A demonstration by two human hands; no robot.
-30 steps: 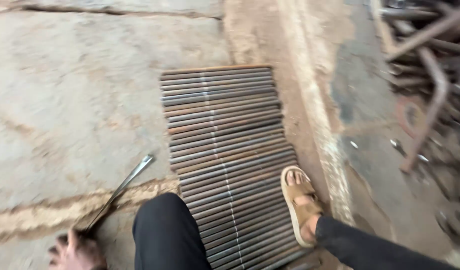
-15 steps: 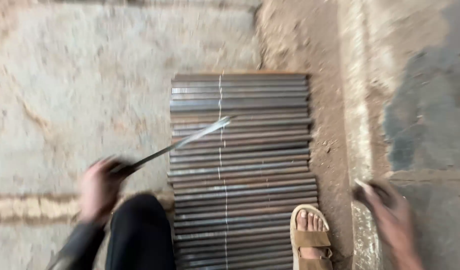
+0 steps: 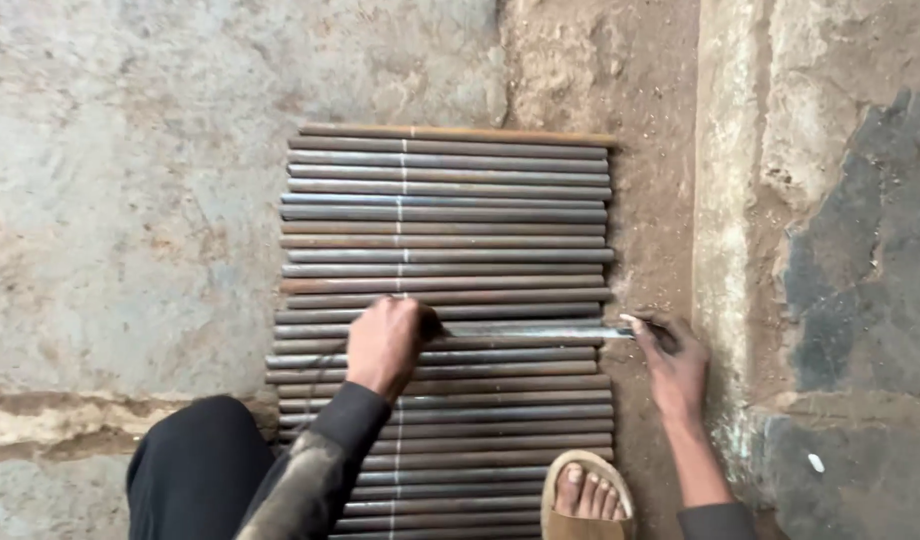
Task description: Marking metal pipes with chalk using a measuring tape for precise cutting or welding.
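Pinning a flat metal strip (image 3: 525, 329) across the row of steel rods (image 3: 445, 300), the left hand (image 3: 385, 345) closes its fingers over one end while the right hand (image 3: 672, 365) pinches the other, seemingly keeping it straight. Bare concrete floor (image 3: 130, 200) lies left; a raised kerb (image 3: 725, 200) hems the right.

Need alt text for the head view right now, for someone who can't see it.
Both hands, left hand and right hand, hold a flat metal strip across a row of steel rods lying side by side on the concrete floor. A sandalled foot rests on the nearest rods, and a chalk line crosses them.
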